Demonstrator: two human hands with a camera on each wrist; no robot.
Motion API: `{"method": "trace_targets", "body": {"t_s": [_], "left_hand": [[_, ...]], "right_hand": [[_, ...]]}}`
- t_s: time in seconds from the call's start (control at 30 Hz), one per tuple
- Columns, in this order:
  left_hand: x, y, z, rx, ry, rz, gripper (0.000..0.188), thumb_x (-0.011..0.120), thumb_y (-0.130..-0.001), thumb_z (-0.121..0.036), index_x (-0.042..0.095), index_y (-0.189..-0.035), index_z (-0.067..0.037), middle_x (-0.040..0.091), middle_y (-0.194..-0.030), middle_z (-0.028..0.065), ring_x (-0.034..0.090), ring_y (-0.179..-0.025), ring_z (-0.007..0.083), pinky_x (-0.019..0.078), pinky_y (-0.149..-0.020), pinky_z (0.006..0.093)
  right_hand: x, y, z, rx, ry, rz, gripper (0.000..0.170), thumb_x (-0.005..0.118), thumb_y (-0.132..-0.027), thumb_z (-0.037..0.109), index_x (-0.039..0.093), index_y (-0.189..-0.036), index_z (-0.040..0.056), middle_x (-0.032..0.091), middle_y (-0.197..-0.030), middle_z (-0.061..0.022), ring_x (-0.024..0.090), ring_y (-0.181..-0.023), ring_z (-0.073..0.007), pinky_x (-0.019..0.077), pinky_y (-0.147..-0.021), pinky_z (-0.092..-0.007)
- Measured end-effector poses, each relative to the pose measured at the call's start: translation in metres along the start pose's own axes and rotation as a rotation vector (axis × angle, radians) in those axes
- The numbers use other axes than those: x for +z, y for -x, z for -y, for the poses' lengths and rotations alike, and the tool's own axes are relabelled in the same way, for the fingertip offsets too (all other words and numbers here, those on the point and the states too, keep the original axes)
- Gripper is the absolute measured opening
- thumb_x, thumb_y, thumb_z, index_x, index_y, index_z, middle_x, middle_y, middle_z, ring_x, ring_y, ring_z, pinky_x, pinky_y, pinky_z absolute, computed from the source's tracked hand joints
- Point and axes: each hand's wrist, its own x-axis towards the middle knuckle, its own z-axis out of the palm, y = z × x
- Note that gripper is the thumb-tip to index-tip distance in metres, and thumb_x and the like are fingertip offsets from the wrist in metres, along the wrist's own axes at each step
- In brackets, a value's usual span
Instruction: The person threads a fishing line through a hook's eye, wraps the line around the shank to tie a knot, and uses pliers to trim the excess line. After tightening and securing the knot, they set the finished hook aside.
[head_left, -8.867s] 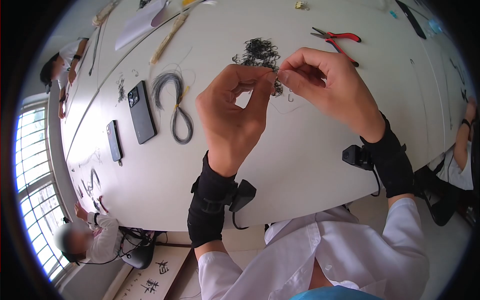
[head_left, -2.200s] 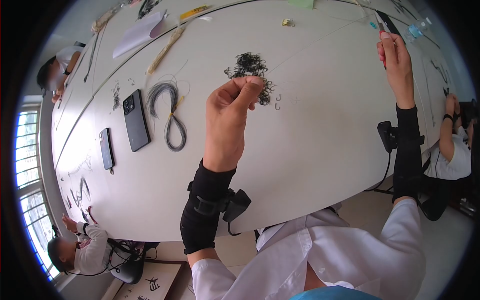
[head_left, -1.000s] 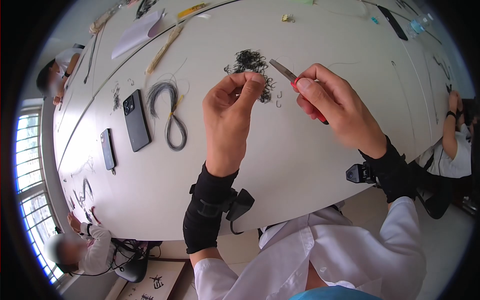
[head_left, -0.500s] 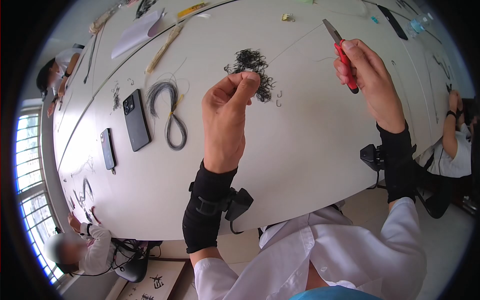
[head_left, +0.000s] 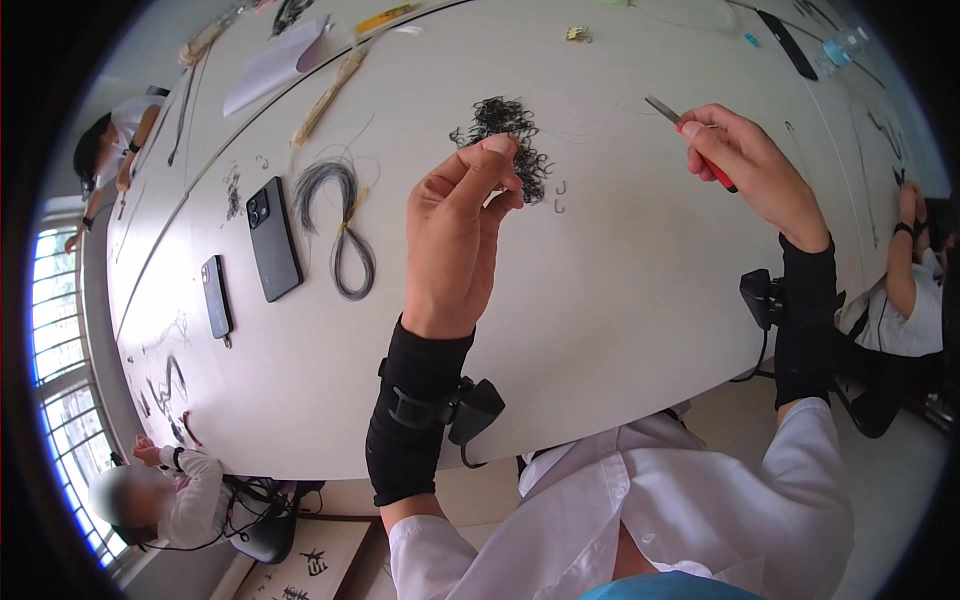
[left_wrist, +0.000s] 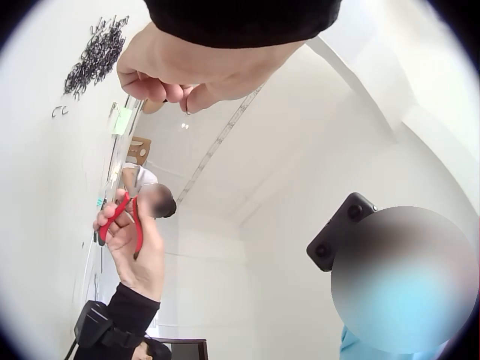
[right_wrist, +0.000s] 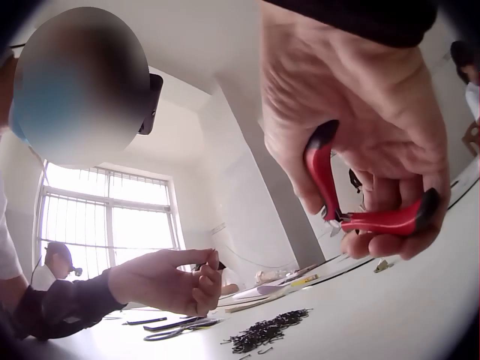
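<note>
While the left hand [head_left: 450,240] pinches at the centre of the head view, the right hand [head_left: 755,165] grips red-handled pliers [head_left: 720,176] at the upper right.
Left thumb and forefinger tips are together on a fine line [head_left: 575,138]; anything else between them is too small to tell. Right fingers are curled round the pliers, their handles spread. Just beyond the left fingertips lies a heap of black hooks [head_left: 503,118]; at left, a tied hank of dark strands [head_left: 330,185] lies beside a large phone [head_left: 274,240]. Near the top edge sits a gold clip [head_left: 578,35]; upper right, a bottle [head_left: 843,47].
</note>
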Motion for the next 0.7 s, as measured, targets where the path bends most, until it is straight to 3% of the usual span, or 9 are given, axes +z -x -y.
{"method": "trace_targets", "body": {"t_s": [0.13, 0.23, 0.33, 0.37, 0.57, 0.7], "left_hand": [[-0.002, -0.002, 0.0, -0.067, 0.138, 0.03, 0.012, 0.065, -0.101, -0.018, 0.068, -0.101, -0.006, 0.062, -0.094, 0.0002, 0.058, -0.086, 0.012, 0.0473, -0.087, 0.0325], [-0.003, -0.002, 0.001, -0.08, 0.221, 0.05, 0.013, 0.066, -0.1, -0.015, 0.069, -0.103, -0.003, 0.064, -0.099, 0.0014, 0.058, -0.085, 0.0114, 0.0474, -0.085, 0.031], [-0.003, -0.002, 0.001, -0.074, 0.264, 0.061, 0.013, 0.065, -0.099, -0.013, 0.071, -0.102, -0.002, 0.065, -0.101, 0.0023, 0.057, -0.083, 0.0109, 0.0471, -0.083, 0.0303], [-0.003, -0.002, 0.001, -0.069, 0.27, 0.062, 0.013, 0.065, -0.099, -0.013, 0.071, -0.102, -0.002, 0.065, -0.101, 0.0024, 0.057, -0.083, 0.0109, 0.047, -0.083, 0.0303], [0.005, 0.001, 0.003, -0.006, 0.196, 0.038, 0.012, 0.065, -0.099, -0.011, 0.071, -0.102, -0.002, 0.065, -0.098, 0.002, 0.056, -0.082, 0.01, 0.0462, -0.079, 0.0291], [0.015, 0.01, 0.008, -0.018, 0.187, 0.031, 0.012, 0.067, -0.099, -0.012, 0.072, -0.105, -0.002, 0.066, -0.093, 0.0003, 0.055, -0.082, 0.0089, 0.0456, -0.078, 0.0272]], "right_hand": [[-0.007, 0.009, 0.0, -0.016, 0.242, 0.128, 0.036, 0.065, -0.1, 0.036, 0.063, -0.103, -0.0001, 0.059, -0.078, -0.0016, 0.054, -0.074, -0.0119, 0.0451, -0.071, -0.0265], [0.008, 0.016, 0.014, -0.096, 0.055, 0.181, 0.037, 0.067, -0.098, 0.036, 0.063, -0.103, -0.0009, 0.06, -0.08, -0.0023, 0.052, -0.075, -0.0127, 0.0447, -0.071, -0.0284], [0.018, 0.023, 0.032, -0.14, 0.139, 0.254, 0.035, 0.068, -0.097, 0.034, 0.062, -0.102, -0.0002, 0.059, -0.082, -0.0014, 0.052, -0.076, -0.0112, 0.0445, -0.072, -0.0285], [0.012, 0.024, 0.045, -0.05, 0.219, 0.33, 0.033, 0.068, -0.097, 0.032, 0.062, -0.102, 0.0001, 0.059, -0.083, -0.0013, 0.053, -0.079, -0.0102, 0.0456, -0.074, -0.028], [0.055, 0.024, 0.061, -0.201, -0.296, 0.025, 0.027, 0.073, -0.091, 0.017, 0.062, -0.108, 0.0003, 0.061, -0.096, 0.0003, 0.058, -0.089, -0.0093, 0.0479, -0.09, -0.0254], [0.091, 0.008, 0.064, -0.218, -0.427, -0.016, 0.026, 0.072, -0.091, 0.015, 0.062, -0.109, -0.0012, 0.066, -0.094, -0.003, 0.062, -0.088, -0.0096, 0.0522, -0.084, -0.0272]]}}
